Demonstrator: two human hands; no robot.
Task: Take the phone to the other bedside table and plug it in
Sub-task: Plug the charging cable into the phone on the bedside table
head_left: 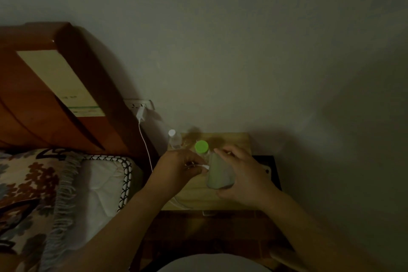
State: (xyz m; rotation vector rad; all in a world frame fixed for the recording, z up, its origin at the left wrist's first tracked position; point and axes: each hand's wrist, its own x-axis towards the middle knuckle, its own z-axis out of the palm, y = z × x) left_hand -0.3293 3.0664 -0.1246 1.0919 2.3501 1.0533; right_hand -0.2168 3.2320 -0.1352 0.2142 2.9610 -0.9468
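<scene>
The phone (219, 172), pale with a light back, is held over the wooden bedside table (234, 141) by my right hand (245, 180), which grips it from the right side. My left hand (180, 166) pinches the white plug end of the charging cable (145, 146) right at the phone's left edge. The cable runs up to a white charger (141, 113) plugged into the wall socket (139, 104) beside the headboard. The room is dim, so whether the plug is seated in the phone cannot be told.
A jar with a bright green lid (201, 146) and a small clear bottle with a white cap (174, 138) stand at the table's back. The bed with a patterned blanket (33, 183) and wooden headboard (44, 86) lies to the left. A wall rises behind.
</scene>
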